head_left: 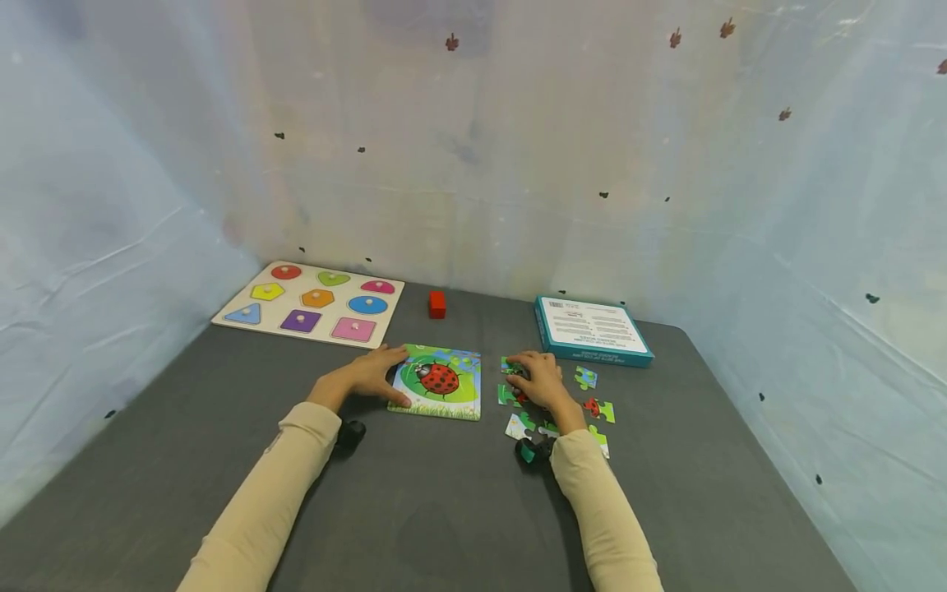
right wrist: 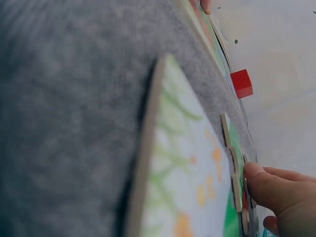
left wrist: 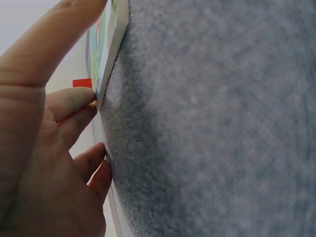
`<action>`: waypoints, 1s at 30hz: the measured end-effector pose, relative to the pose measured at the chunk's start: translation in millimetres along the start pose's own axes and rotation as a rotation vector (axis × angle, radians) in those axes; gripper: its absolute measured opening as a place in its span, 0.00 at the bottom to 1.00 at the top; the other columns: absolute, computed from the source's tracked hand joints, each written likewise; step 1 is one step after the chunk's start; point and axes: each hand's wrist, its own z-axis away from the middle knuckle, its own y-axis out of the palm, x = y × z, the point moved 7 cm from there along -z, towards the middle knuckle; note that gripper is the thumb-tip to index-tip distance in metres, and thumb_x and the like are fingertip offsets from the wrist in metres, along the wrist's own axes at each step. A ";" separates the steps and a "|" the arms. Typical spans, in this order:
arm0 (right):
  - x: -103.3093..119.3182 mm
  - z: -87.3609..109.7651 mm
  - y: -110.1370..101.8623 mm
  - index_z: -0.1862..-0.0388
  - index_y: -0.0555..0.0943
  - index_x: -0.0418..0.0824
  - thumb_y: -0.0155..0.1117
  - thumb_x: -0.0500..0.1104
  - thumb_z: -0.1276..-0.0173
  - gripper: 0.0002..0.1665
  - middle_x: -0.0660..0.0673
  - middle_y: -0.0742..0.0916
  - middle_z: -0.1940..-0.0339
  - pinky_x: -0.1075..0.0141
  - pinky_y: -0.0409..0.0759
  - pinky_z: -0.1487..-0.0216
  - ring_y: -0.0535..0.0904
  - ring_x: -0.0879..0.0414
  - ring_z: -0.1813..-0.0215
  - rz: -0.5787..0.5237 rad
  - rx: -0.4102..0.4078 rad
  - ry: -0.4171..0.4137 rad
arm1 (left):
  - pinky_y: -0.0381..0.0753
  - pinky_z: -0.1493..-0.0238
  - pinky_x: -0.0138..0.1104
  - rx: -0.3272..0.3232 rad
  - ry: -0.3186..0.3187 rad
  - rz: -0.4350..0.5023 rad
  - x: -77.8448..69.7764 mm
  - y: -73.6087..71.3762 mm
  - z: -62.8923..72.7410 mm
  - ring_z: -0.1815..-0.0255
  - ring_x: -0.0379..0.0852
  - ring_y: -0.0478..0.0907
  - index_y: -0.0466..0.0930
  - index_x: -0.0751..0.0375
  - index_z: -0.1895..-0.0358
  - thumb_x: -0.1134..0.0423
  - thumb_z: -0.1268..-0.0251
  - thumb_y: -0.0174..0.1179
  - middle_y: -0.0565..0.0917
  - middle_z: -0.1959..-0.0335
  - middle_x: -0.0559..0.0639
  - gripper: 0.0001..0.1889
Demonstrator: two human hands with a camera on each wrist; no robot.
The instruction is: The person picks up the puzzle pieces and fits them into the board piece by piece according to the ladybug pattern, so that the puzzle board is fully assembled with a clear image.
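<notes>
A square board with a ladybug picture (head_left: 466,403) lies flat on the dark table. My left hand (head_left: 366,374) spans its left side, thumb at the lower corner and fingertips at the upper one; the left wrist view shows extended fingers (left wrist: 74,101) along its edge. My right hand (head_left: 543,382) is bent low over loose jigsaw pieces, partly covering them. In the right wrist view its thumb (right wrist: 254,173) meets a green and red piece (right wrist: 238,190); I cannot tell whether the fingers grip it. A white corner piece with orange flowers (right wrist: 182,163) lies close to that camera.
More puzzle pieces (head_left: 587,377) lie right of my right hand. Behind them stands a teal box (head_left: 595,329) with a white printed face. A shape board with knobs (head_left: 325,302) lies at back left, and a red block (head_left: 437,305) sits behind the ladybug board. Pale sheeting (head_left: 473,164) walls the table.
</notes>
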 end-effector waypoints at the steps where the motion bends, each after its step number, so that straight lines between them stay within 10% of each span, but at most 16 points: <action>1: 0.4 -0.5 -0.5 0.42 0.77 0.41 0.62 0.46 0.34 0.22 0.37 0.74 0.39 0.43 0.59 0.49 0.62 0.39 0.42 0.004 -0.001 0.000 | 0.43 0.35 0.63 -0.002 -0.005 -0.006 0.1 0.1 -0.6 0.27 0.64 0.40 0.54 0.62 0.28 0.31 0.59 0.65 0.53 0.27 0.60 0.57; 10: 11.3 -6.7 0.6 0.43 0.77 0.39 0.63 0.45 0.36 0.23 0.35 0.72 0.40 0.39 0.59 0.41 0.60 0.36 0.37 -0.062 0.044 0.007 | 0.46 0.35 0.63 0.004 -0.022 -0.041 0.9 2.3 -5.2 0.27 0.65 0.42 0.54 0.62 0.28 0.38 0.55 0.67 0.53 0.27 0.60 0.53; 30: 118.6 -49.9 65.6 0.48 0.80 0.38 0.64 0.44 0.36 0.19 0.38 0.76 0.47 0.52 0.73 0.47 0.73 0.44 0.47 -0.105 0.072 -0.200 | 0.53 0.36 0.61 -0.055 0.011 -0.035 -3.1 -1.1 -1.9 0.29 0.69 0.47 0.59 0.63 0.31 0.39 0.56 0.69 0.60 0.30 0.62 0.50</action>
